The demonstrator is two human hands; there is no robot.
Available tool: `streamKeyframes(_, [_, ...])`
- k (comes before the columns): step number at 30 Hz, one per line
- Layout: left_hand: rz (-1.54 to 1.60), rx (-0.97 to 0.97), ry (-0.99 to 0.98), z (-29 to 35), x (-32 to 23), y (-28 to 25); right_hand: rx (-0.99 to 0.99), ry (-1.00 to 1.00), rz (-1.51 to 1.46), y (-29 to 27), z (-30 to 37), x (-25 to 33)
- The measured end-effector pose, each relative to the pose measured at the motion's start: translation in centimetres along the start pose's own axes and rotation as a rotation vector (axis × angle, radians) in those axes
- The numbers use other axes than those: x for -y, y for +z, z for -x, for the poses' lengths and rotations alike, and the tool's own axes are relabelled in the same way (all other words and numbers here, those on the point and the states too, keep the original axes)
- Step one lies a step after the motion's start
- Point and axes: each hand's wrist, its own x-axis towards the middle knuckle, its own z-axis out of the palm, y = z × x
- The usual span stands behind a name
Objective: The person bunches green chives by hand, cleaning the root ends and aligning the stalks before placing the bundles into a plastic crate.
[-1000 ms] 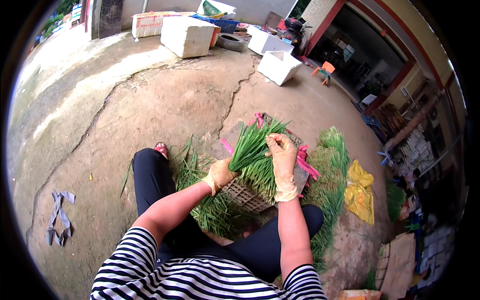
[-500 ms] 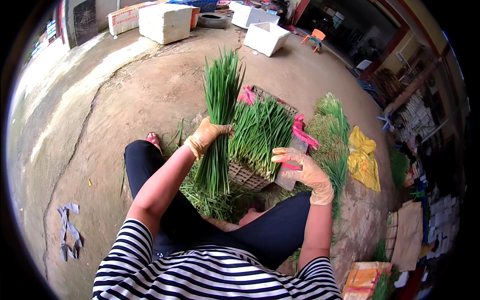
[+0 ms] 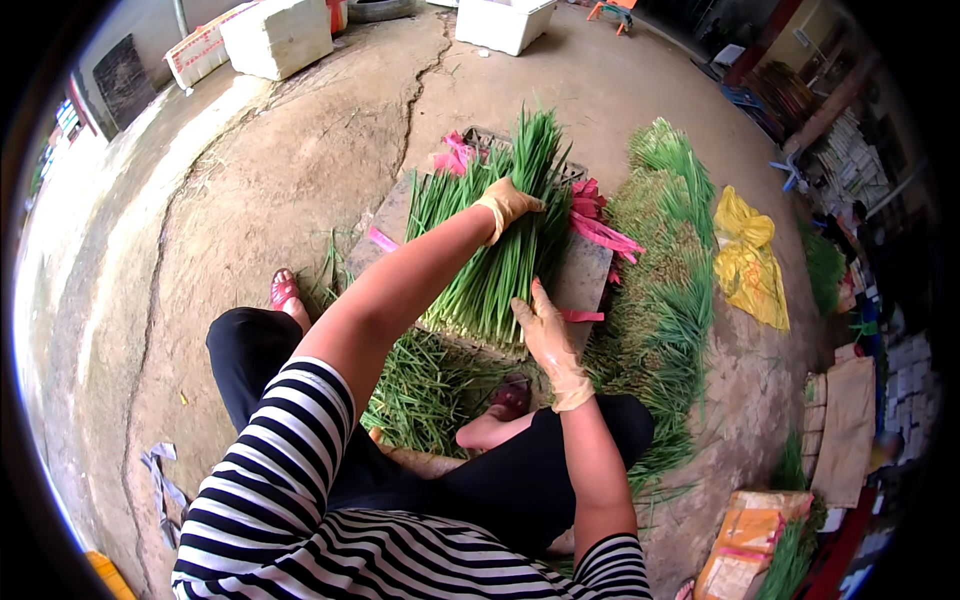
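Note:
My left hand (image 3: 508,208), in a thin yellowish glove, is closed round the upper part of a bunch of long green chives (image 3: 540,150). That bunch lies on or against more chives (image 3: 450,290), their pale stem ends toward me; where one ends and the other begins I cannot tell. My right hand (image 3: 550,335), gloved the same way, rests at the right edge of the stems with fingers apart and stretched. Under the chives is a flat grey board (image 3: 588,270), with a crate (image 3: 487,138) showing at its far edge.
Pink strips (image 3: 605,225) lie right of the board. Beyond them stretches a long heap of chives (image 3: 650,270), then a yellow plastic sack (image 3: 745,255). Loose green trimmings (image 3: 425,390) lie between my legs. White foam boxes (image 3: 505,25) stand at the far side.
My left hand has brought the bunch to the right and down over the other chives. My right hand has moved left and in against the stems. The view has shifted.

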Motion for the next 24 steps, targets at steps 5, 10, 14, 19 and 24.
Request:
streamKeyframes(5, [-0.710,-0.168,0.223,1.1,2.9,0.1,0.069,0.022,0.232,2.1,-1.3,1.5])
streamKeyframes(10, [-0.896,-0.080,0.148,4.0,2.5,-0.5,0.200,-0.004,0.120,1.7,-1.3,1.3])
streamKeyframes(14, [-0.934,-0.205,0.130,3.5,4.9,1.7,0.035,0.016,0.200,-4.3,0.5,3.2])
streamKeyframes(19, [-0.992,-0.191,0.162,2.5,5.0,2.2,-0.363,0.152,-0.412,-13.7,8.6,-1.2])
streamKeyframes(24, [-0.938,-0.153,0.153,-0.1,5.2,0.0,-0.547,0.495,-0.294,-17.0,22.5,-11.4])
